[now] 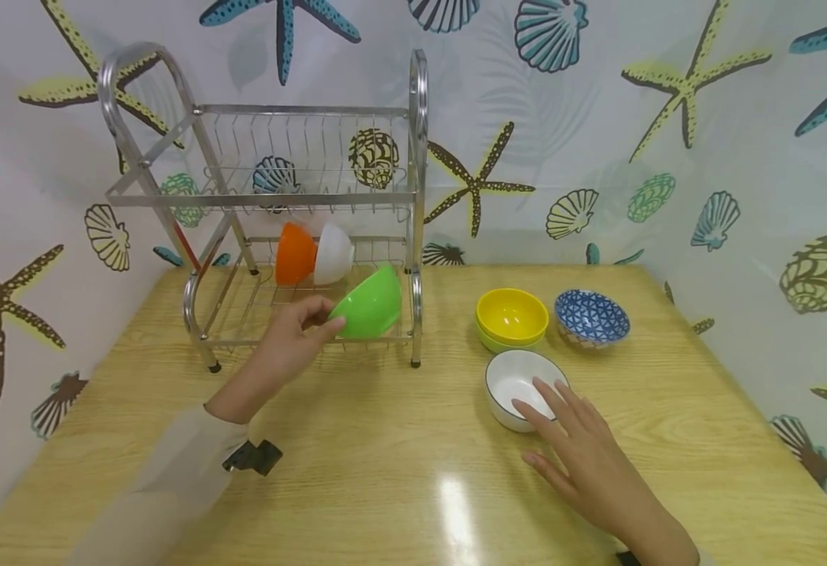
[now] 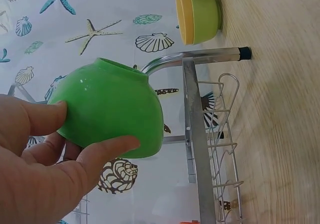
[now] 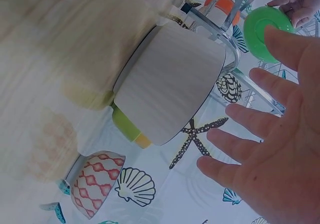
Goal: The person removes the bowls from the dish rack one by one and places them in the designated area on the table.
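Note:
My left hand (image 1: 288, 338) pinches the rim of a bright green bowl (image 1: 374, 305), which is tilted on its side at the front right of the rack's lower tier. In the left wrist view, thumb and fingers hold the green bowl (image 2: 107, 108) by its edge, its foot turned away from the palm. Farther back on that tier, an orange bowl (image 1: 295, 255) and a white bowl (image 1: 334, 255) stand on edge side by side. My right hand (image 1: 586, 452), fingers spread, hovers near a dark-rimmed white bowl (image 1: 504, 389) and holds nothing.
The two-tier metal dish rack (image 1: 265, 200) stands at the back left of the wooden table (image 1: 357, 472). Right of it, a yellow bowl (image 1: 512, 314) sits in a light green bowl (image 1: 496, 343). Beside them is a blue-patterned bowl (image 1: 592, 316). Patterned sheeting (image 1: 597, 141) lines the back.

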`<state>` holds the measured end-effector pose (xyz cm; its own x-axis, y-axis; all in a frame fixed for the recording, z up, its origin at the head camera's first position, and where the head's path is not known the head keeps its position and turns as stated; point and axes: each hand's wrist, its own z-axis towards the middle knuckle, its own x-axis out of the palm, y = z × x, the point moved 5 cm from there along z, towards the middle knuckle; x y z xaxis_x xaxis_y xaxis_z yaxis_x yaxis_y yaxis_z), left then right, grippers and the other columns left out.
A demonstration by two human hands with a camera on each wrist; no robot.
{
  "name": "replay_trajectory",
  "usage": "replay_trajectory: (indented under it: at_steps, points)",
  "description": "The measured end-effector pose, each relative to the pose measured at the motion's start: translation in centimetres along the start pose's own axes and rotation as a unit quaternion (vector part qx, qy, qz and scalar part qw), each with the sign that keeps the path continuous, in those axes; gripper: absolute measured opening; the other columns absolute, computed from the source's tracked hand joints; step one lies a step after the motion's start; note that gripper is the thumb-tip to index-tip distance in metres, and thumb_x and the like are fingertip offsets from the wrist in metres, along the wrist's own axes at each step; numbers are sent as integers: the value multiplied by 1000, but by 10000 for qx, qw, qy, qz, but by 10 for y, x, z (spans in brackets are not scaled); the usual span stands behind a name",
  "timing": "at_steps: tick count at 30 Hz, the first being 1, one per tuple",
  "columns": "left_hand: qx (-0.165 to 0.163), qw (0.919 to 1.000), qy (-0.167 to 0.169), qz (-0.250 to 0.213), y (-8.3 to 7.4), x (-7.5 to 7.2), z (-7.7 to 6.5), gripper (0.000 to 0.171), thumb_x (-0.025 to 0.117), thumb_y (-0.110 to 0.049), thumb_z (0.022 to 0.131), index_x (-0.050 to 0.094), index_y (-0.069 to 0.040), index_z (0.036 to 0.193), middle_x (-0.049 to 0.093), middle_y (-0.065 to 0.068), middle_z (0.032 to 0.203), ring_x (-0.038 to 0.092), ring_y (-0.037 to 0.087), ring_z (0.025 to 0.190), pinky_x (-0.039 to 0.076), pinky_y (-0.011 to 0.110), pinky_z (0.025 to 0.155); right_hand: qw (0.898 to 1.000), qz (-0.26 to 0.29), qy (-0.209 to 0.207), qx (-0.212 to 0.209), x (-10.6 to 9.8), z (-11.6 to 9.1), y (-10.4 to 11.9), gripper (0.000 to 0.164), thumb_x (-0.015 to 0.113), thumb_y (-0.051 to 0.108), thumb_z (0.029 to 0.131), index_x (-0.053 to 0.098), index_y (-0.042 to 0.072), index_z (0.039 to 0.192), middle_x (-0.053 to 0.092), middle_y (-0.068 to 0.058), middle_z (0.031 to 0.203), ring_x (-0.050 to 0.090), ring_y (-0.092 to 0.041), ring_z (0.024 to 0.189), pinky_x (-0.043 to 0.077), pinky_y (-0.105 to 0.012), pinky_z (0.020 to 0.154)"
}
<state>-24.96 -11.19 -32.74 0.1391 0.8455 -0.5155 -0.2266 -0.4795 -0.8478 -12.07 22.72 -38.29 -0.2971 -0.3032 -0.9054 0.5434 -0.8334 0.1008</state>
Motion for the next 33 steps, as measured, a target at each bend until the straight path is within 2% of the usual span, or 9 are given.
replay_trajectory:
  at_steps: [3,7,12,18,21,23,26,30,33]
  points:
    - [120,9999,-18,68,-1,3,-5,23,59,-16,96,62,0,112,65,14,104,59,28,106,52,43,90,10000,9,-18,-26,0,1,0,52,57,40,95,45,22,142,31,-12,154,32,-41,136,15,-45,118]
    - [443,9990,-36,65,-7,7,-12,18,59,-10,95,63,2,109,64,15,105,61,28,101,55,43,88,10000,11,-41,-84,-2,2,-1,51,57,41,95,46,22,142,31,-12,154,32,-41,136,15,-45,118]
    - [1193,9925,-8,265,-17,15,-21,8,62,-1,91,63,3,99,62,15,101,62,27,96,57,35,81,9999,21,-54,-115,-2,3,-1,50,52,43,97,45,22,142,31,-12,154,32,-41,136,15,-44,118]
    - [2150,9702,-82,1114,-32,24,-36,10,69,-1,85,66,0,94,62,7,91,58,16,82,56,24,70,9998,22,-123,-151,-2,4,0,50,48,46,98,47,21,142,32,-12,153,34,-41,135,13,-41,119]
    - [2482,9583,-26,1416,-37,31,-42,15,72,-2,82,67,-2,96,63,6,93,59,16,83,56,27,71,9998,6,-154,-85,-3,4,0,50,54,42,97,47,21,141,34,-12,152,36,-40,133,22,-48,115]
    - [2716,9516,69,1437,-40,36,-46,18,73,-1,81,67,-2,98,65,7,98,63,18,90,57,28,77,9998,24,-203,-60,-4,6,0,51,57,40,95,48,21,141,36,-12,151,38,-39,132,30,-53,110]
    - [3064,9416,193,1385,-44,43,-51,20,74,2,79,66,-2,98,66,7,102,65,20,96,57,28,81,9996,69,-281,-42,-6,8,0,51,50,45,97,47,20,142,38,-11,150,39,-37,132,36,-56,104]
    - [3483,9273,316,1335,-46,52,-56,21,75,4,77,67,-3,95,65,5,97,64,17,91,56,23,78,9995,146,-293,-32,-7,9,1,59,30,56,100,43,20,145,37,-10,151,38,-35,133,35,-52,108]
    - [3743,9168,412,1331,-48,60,-60,21,75,5,76,68,-2,95,63,5,96,63,16,89,55,21,79,9993,178,-308,-58,-7,10,3,61,30,56,100,41,18,146,36,-10,151,38,-34,134,33,-49,110]
